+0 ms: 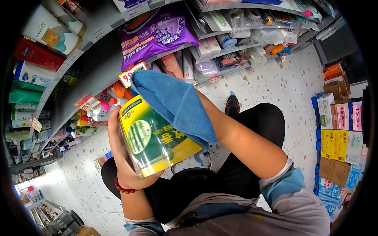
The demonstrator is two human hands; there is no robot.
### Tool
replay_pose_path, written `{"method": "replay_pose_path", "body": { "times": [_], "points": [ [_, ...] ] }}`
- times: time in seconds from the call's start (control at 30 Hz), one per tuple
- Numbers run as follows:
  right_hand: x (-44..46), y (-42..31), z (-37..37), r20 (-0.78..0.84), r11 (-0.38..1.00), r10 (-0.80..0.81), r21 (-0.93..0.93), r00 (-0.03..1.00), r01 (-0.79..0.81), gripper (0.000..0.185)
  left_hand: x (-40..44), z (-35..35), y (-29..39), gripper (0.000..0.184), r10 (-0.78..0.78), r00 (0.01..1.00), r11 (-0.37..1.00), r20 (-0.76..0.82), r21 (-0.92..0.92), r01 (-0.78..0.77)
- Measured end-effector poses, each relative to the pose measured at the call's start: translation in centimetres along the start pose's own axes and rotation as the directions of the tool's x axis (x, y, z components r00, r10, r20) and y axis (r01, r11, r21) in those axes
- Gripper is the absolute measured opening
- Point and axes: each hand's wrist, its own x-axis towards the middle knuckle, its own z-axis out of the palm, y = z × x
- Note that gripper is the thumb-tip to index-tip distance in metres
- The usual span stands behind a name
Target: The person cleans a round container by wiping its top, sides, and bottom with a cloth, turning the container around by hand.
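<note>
My left hand (128, 171), with a red bead bracelet at the wrist, grips a green-and-yellow canister (147, 131) along its left side and base. The canister is tilted, with a round bamboo picture and Chinese characters on its label. A blue cloth (169, 98) lies over its upper right side. My right hand goes in behind this cloth and holds it against the canister; its fingers are hidden.
Ahead, a purple bag of washing powder (155, 35) sits on a shelf (94, 51) with price tags. Bottles and tubes line the left. Stacked boxes (334, 143) stand at right on the speckled floor (299, 90). A cart (55, 220) is at lower left.
</note>
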Motion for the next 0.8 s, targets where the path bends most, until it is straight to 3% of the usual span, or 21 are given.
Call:
{"method": "replay_pose_path", "body": {
  "times": [0.1, 0.13, 0.2, 0.27, 0.3, 0.33, 0.4, 0.53, 0.6, 0.67, 0.7, 0.73, 0.77, 0.8],
  "points": [
    [-0.2, -0.1, 0.1, 0.003, 0.997, 0.047, 0.053, 0.999, -0.047, 0.071, 0.2, -0.3, -0.4, 0.133, 0.033, 0.999, 0.999, 0.003, -0.006, -0.033],
    [-0.6, -1.4, 0.1, 0.083, 0.956, -0.041, -0.287, 0.996, 0.063, 0.071, 0.2, -0.6, -0.4, 0.132, 0.056, 0.997, 0.998, 0.047, 0.032, -0.057],
    [-1.0, -3.5, 0.9, 0.193, 0.791, -0.093, -0.582, 0.977, 0.191, 0.072, 0.5, -1.0, -0.4, 0.132, 0.078, 0.993, 0.994, 0.086, 0.067, -0.084],
    [-1.3, -5.2, 2.3, 0.315, 0.617, -0.038, -0.739, 0.948, 0.270, 0.070, 0.5, -1.2, -0.5, 0.129, 0.113, 0.981, 0.928, 0.157, 0.337, -0.161],
    [-1.5, -5.7, 3.4, 0.313, 0.522, 0.022, -0.814, 0.949, 0.256, 0.064, -0.5, -2.1, -2.2, 0.126, 0.135, 0.983, 0.938, 0.126, 0.304, -0.168],
    [-1.8, -5.3, 3.9, 0.313, 0.526, 0.030, -0.812, 0.949, 0.251, 0.064, -0.5, -2.9, -2.6, 0.123, 0.114, 0.977, 0.899, 0.178, 0.401, -0.178],
    [-2.0, -4.3, 4.5, 0.320, 0.388, 0.023, -0.876, 0.947, 0.286, 0.061, -0.6, -2.7, -3.1, 0.121, 0.114, 0.969, 0.809, 0.220, 0.546, -0.219],
    [-1.1, -2.8, 2.6, 0.297, 0.410, 0.069, -0.879, 0.952, 0.244, 0.060, -0.3, -2.1, -2.0, 0.120, 0.008, 0.981, 0.808, 0.195, 0.577, -0.122],
    [-0.7, -2.1, 1.8, 0.271, 0.426, 0.056, -0.877, 0.961, 0.222, 0.060, 0.1, -1.5, -1.4, 0.120, 0.090, 0.991, 0.766, 0.099, 0.629, -0.133],
    [-0.6, -1.1, 1.0, 0.069, 0.711, 0.108, -0.702, 0.992, -0.029, 0.061, 0.3, -1.5, -0.8, 0.120, 0.087, 0.991, 0.759, 0.098, 0.638, -0.129],
    [-0.4, -1.2, 0.9, -0.019, 0.784, 0.218, -0.592, 0.976, -0.187, 0.060, 0.3, -1.3, -0.9, 0.120, 0.092, 0.996, 0.896, 0.008, 0.435, -0.086],
    [-0.4, -0.8, 0.9, -0.020, 0.783, 0.217, -0.594, 0.976, -0.186, 0.060, 0.4, -1.1, -0.9, 0.121, 0.074, 0.994, 0.978, -0.078, 0.201, -0.057],
    [-0.4, -0.1, 0.8, -0.053, 0.911, 0.289, -0.293, 0.956, -0.292, 0.060, 0.5, -1.2, -1.0, 0.122, 0.070, 0.993, 0.990, -0.097, 0.131, -0.057],
    [-0.4, -0.1, 1.2, -0.052, 0.941, 0.295, -0.157, 0.954, -0.299, 0.059, 0.6, -1.1, -0.8, 0.122, 0.073, 0.993, 0.990, -0.096, 0.131, -0.060]
  ]
}}
